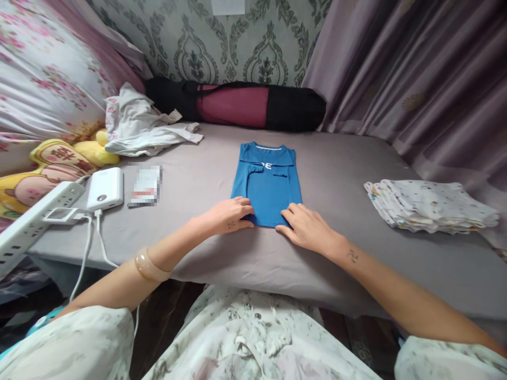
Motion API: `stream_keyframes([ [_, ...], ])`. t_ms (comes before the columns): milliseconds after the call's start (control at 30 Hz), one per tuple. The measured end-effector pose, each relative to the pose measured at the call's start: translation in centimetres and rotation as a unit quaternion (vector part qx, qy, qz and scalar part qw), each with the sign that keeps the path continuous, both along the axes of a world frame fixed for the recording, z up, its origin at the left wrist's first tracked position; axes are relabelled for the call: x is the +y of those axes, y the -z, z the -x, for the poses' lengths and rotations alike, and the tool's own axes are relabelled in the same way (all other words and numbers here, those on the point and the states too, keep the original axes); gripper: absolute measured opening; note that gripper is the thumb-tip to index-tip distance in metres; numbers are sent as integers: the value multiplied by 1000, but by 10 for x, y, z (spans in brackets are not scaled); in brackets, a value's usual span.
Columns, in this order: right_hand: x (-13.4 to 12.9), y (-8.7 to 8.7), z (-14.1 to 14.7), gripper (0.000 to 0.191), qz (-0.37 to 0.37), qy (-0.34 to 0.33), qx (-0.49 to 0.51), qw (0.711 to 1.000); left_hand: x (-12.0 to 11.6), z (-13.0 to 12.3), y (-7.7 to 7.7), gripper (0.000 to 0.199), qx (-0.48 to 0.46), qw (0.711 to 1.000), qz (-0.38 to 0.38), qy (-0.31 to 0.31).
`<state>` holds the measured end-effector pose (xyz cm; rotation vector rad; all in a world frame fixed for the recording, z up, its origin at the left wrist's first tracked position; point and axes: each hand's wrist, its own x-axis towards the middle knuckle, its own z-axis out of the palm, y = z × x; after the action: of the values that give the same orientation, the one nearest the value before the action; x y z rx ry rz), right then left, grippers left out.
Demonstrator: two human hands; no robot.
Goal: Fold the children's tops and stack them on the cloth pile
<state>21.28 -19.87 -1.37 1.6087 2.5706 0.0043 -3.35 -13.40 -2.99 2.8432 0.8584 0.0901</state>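
blue shirt (267, 194) between left hand (233, 215), right hand (307, 224); both apparently pinching near corners

I see a shirt (269, 192) on the sheet (336, 163), right in front of the person. The left hand (233, 215) is at its near left corner, and the right hand (307, 227) is at its near right corner. Far behind the shirt, a long bag (233, 105) lies beside the wall (253, 39). A pile of cloths (435, 206) sits to the right. To the left there is a packet (146, 184), then a power bank (106, 184), then a power strip (24, 237). Some clothes (146, 126) lie in a heap behind the packet. A toy (26, 192) is behind the strip.
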Motion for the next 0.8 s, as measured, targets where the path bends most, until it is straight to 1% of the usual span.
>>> stream_keyframes([
  [100,-3,-3,7,28,0,-20,-57,998,-9,-7,-6,25,70,996,-46,20],
  [233,-5,1,12,26,-11,-37,-83,996,-23,-16,-12,13,140,986,-85,33],
  [300,-4,4,13,26,-18,-43,-89,995,-26,-20,-15,15,156,983,-94,24],
  [400,-2,6,9,23,-22,-55,-99,993,-23,-21,-15,21,168,981,-95,16],
  [533,0,-1,-2,37,-9,-69,-81,994,-13,-13,-8,33,140,986,-92,-5],
  [600,2,-5,-11,43,4,-66,-60,996,-8,-4,-3,34,115,990,-84,-22],
  [700,8,-6,-25,46,23,-40,-17,999,0,11,2,34,58,996,-38,-48],
  [800,19,-3,-41,45,46,-9,83,995,8,23,2,35,-27,994,35,-103],
])
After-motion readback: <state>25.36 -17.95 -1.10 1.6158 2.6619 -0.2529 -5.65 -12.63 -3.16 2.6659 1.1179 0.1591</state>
